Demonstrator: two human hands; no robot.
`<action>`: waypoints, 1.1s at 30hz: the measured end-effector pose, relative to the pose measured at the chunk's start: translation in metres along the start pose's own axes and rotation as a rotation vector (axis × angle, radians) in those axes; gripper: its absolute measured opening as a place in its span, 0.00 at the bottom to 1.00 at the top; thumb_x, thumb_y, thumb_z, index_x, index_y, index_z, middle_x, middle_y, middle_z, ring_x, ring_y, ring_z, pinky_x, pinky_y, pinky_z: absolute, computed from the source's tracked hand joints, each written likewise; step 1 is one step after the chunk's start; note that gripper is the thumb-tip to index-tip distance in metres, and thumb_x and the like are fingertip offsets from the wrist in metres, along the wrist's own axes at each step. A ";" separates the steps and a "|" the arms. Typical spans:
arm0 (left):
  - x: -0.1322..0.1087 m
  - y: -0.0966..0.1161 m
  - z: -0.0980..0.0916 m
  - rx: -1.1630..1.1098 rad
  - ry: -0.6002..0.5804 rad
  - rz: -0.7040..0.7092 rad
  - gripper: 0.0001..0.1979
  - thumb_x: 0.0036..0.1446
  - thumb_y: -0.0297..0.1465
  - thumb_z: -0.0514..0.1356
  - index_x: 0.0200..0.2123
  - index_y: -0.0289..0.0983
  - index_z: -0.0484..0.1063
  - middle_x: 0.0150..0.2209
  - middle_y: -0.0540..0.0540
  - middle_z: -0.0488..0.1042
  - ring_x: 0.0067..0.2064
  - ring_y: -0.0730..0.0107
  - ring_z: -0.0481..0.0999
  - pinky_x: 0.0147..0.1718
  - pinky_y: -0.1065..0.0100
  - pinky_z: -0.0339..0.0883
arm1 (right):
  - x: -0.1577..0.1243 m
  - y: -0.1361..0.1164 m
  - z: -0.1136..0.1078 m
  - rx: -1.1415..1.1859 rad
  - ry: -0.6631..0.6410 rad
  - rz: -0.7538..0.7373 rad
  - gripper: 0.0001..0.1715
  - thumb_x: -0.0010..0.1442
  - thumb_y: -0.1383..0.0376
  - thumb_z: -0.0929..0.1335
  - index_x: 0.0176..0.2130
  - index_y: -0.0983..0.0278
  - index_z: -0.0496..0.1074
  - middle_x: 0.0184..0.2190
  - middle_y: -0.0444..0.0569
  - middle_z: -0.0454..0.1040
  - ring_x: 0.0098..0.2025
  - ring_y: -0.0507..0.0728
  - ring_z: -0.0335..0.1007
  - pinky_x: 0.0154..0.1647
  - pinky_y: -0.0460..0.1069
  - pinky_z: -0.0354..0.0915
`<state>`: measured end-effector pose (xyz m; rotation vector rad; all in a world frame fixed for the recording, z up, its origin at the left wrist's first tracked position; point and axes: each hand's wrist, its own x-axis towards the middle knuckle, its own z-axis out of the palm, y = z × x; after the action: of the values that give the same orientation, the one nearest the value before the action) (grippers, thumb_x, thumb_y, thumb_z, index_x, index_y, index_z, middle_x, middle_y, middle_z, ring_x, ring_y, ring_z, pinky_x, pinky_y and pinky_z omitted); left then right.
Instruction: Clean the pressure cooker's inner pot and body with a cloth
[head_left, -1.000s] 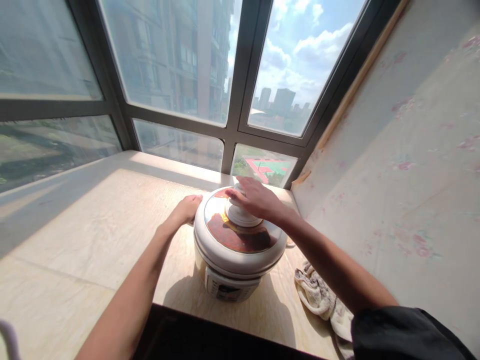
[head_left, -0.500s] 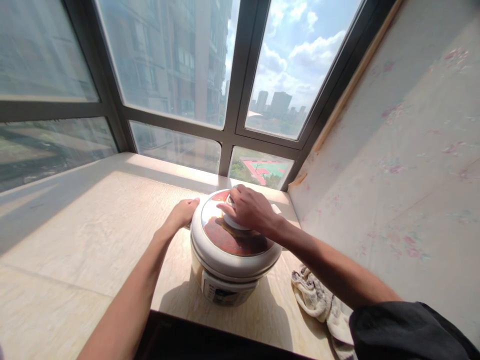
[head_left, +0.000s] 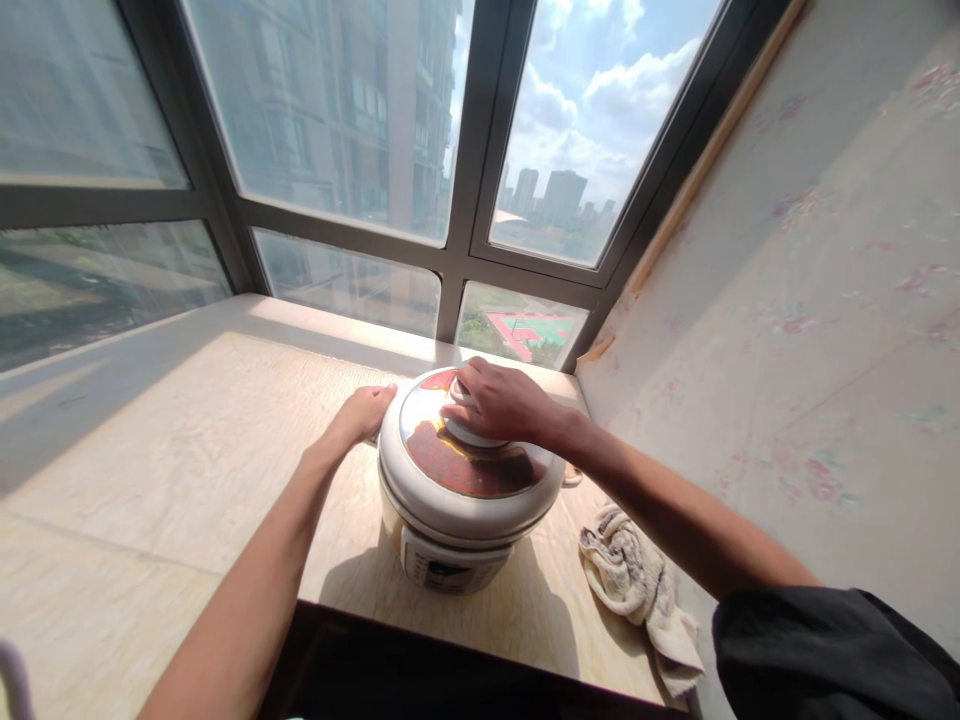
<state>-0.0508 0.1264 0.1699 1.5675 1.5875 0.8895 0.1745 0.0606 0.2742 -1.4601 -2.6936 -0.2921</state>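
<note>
A round, pale rice cooker [head_left: 450,570] stands upright on the sill right in front of me, a control panel low on its near side. Its domed lid [head_left: 480,478], glossy reddish-brown inside a whitish rim, sits on top. My right hand [head_left: 501,400] reaches over the lid, fingers and thumb closed round the white knob [head_left: 462,394] at its centre. At the cooker's left side, my left hand [head_left: 367,412] is closed round a side handle, mostly hidden beneath the fingers. Part of the opposite handle [head_left: 572,476] shows beyond my right forearm.
A crumpled beige cloth [head_left: 634,570] lies to the right of the cooker, near the flowered wall [head_left: 810,420]. Dark-framed windows [head_left: 459,265] rise behind the pale sill [head_left: 187,450]. Something dark lies along the near edge.
My view has shifted slightly, so the cooker appears a little higher. Both hands keep their hold; a white tab behind my right wrist no longer shows, and more of the right handle is visible.
</note>
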 end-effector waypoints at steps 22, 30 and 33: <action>0.004 -0.013 0.007 -0.246 0.016 -0.024 0.22 0.49 0.49 0.60 0.24 0.33 0.74 0.22 0.45 0.72 0.24 0.67 0.68 0.22 0.69 0.60 | 0.009 -0.024 -0.008 0.064 -0.090 0.364 0.30 0.72 0.47 0.57 0.56 0.64 0.70 0.51 0.65 0.76 0.52 0.70 0.75 0.49 0.60 0.68; 0.003 -0.012 0.007 -0.240 0.027 -0.027 0.21 0.50 0.47 0.59 0.25 0.33 0.76 0.21 0.45 0.72 0.23 0.66 0.68 0.21 0.68 0.60 | 0.014 -0.025 -0.009 0.075 -0.127 0.388 0.30 0.71 0.48 0.58 0.56 0.67 0.70 0.52 0.66 0.76 0.53 0.71 0.74 0.51 0.60 0.68; 0.001 -0.011 0.006 -0.246 0.018 -0.011 0.21 0.49 0.48 0.59 0.25 0.33 0.75 0.21 0.44 0.72 0.25 0.65 0.69 0.21 0.69 0.60 | 0.013 -0.020 -0.014 0.067 -0.138 0.344 0.29 0.70 0.49 0.60 0.55 0.68 0.70 0.53 0.67 0.76 0.54 0.71 0.74 0.50 0.58 0.68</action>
<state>-0.0513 0.1268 0.1575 1.3792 1.4369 1.0525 0.1497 0.0581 0.2874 -1.9458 -2.4568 -0.0813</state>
